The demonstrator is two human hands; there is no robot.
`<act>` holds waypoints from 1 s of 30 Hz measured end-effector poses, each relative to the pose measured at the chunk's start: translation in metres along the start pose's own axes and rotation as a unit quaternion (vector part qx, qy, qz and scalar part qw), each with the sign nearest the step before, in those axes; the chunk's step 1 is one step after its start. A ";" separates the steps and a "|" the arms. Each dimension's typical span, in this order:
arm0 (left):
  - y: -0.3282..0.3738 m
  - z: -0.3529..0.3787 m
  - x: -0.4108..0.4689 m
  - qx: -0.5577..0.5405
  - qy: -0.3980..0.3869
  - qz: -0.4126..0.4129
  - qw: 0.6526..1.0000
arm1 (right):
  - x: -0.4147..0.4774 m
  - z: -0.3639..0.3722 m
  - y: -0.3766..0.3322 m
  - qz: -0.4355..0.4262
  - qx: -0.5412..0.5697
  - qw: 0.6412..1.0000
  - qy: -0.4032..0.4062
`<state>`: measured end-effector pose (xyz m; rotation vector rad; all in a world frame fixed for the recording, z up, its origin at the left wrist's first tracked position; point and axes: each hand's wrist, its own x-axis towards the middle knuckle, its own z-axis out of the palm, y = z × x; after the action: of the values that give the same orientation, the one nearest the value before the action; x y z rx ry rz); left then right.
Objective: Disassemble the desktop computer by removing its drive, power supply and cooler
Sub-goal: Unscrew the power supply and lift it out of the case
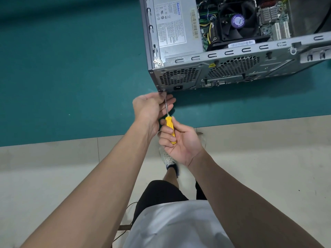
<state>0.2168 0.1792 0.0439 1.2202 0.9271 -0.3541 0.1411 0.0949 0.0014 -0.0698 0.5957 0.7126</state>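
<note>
A green tabletop [71,77] fills the upper half of the view, its near edge running across above a pale tiled floor [53,167]. The computer case [232,56] lies on its side toward the tabletop's far right, open side up, with its perforated rear panel facing the person and its near left corner a little back from the near edge.

Inside the case, the silver power supply [172,24] sits at the left end against the rear panel, label up. Just to its right, the cooler [237,21], a black fan with a purple sticker on its hub, sits on the board with wires beside it.

Both bare forearms reach in from below. The left hand [151,106] is at the case's lower left rear corner, thumb and fingers curled loosely round the upper shaft of a screwdriver [170,128]. The thumb covers the tip, so whether the tip sits in a screw cannot be told. The right hand [180,142], just over the near edge, grips the yellow handle with its fingers wrapped around it, and the shaft points up toward that corner.

A white shoe [168,159] shows on the floor below the hands.
</note>
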 end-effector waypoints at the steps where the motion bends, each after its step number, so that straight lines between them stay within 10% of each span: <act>1: 0.000 0.000 0.000 0.004 0.003 0.001 1.000 | 0.001 0.000 0.000 0.000 0.002 1.000 -0.003; 15: 0.000 0.001 -0.003 0.025 0.002 0.006 1.000 | 0.000 0.003 0.000 -0.083 -0.130 0.985 0.082; 22: 0.004 0.002 -0.003 0.048 0.021 0.020 0.998 | 0.013 0.020 0.014 -0.193 -0.275 0.921 0.194; 25: 0.006 0.002 -0.001 0.060 0.019 0.029 0.998 | 0.016 0.026 0.018 -0.234 -0.405 0.846 0.256; 28: 0.006 0.003 0.002 0.069 0.018 0.029 0.997 | 0.015 0.024 0.023 -0.297 -0.652 0.626 0.308; 30: 0.006 0.003 0.003 0.074 0.024 0.028 0.997 | 0.015 0.026 0.031 -0.335 -0.684 0.558 0.328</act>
<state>0.2238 0.1789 0.0457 1.3920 0.9194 -0.3544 0.1432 0.1343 0.0193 -2.0333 0.5022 0.1884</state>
